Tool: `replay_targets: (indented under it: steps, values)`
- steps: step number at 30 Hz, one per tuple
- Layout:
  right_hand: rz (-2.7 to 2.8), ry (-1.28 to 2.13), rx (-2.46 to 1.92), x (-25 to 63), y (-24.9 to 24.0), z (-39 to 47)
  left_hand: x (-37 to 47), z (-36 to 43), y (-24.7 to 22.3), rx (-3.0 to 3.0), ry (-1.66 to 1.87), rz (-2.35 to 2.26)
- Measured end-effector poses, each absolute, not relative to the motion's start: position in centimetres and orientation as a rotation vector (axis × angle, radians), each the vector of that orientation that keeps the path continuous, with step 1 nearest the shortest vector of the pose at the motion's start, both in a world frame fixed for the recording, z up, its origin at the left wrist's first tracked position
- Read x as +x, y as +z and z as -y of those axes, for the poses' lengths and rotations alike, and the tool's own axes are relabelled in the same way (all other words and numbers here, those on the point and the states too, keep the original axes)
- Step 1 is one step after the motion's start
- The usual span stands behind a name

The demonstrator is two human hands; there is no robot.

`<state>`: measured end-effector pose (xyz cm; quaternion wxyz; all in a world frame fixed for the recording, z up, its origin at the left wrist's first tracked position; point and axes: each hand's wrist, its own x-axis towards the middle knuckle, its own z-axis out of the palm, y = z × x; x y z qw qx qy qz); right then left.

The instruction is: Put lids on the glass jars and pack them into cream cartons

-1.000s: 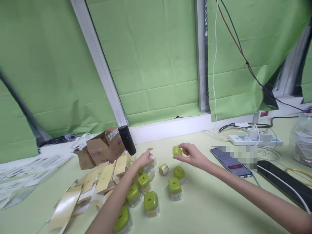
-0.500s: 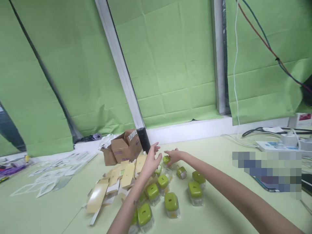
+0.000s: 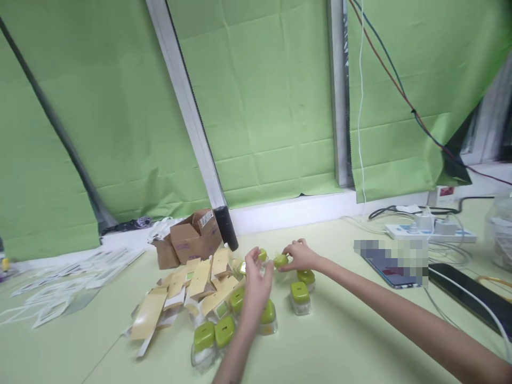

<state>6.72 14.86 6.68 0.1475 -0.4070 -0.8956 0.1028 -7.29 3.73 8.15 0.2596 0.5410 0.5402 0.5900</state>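
In the head view, the right hand (image 3: 300, 256) pinches a small green piece (image 3: 280, 260) in its grip, mid-table (image 3: 340, 346), toward the far edge. The left hand (image 3: 258, 277) has its grip spread, with nothing seen in it. Green-lidded jars (image 3: 300, 293) stand closer to the near edge; with one piece in hand, the handling looks partway, but what remains is unclear. Opened cartons (image 3: 202, 280) crowd the left, before a cardboard box (image 3: 196, 240). The left forearm (image 3: 240, 341) hides some jars.
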Motion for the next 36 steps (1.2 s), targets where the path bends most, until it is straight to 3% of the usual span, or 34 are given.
replay_targets:
  steps: [4,8,11,16,19,28,36]
  values:
    - [2.393,0.332,-1.117,10.2,7.5,-10.4,-4.4,-1.5,6.7,1.136,1.572,-1.269]
    - [2.129,0.780,-0.833,13.4,6.6,-6.1,-1.1,0.0,5.7,0.841,1.281,-0.731]
    - [2.192,0.667,-0.861,15.4,5.9,-3.9,0.7,0.2,4.7,0.694,1.187,-0.528]
    - [2.221,0.176,-1.003,17.1,5.4,-2.5,1.7,-0.7,2.3,0.847,1.271,-0.783]
    - [2.235,0.051,-0.944,16.9,5.1,-2.3,1.8,-1.0,1.6,1.013,1.304,-0.966]
    - [2.517,0.266,-0.745,17.9,4.4,-2.4,-0.4,0.0,1.0,1.377,0.779,-1.107]
    - [2.473,0.418,-0.869,17.0,4.3,-1.1,0.2,0.4,-0.3,1.331,0.800,-0.999]
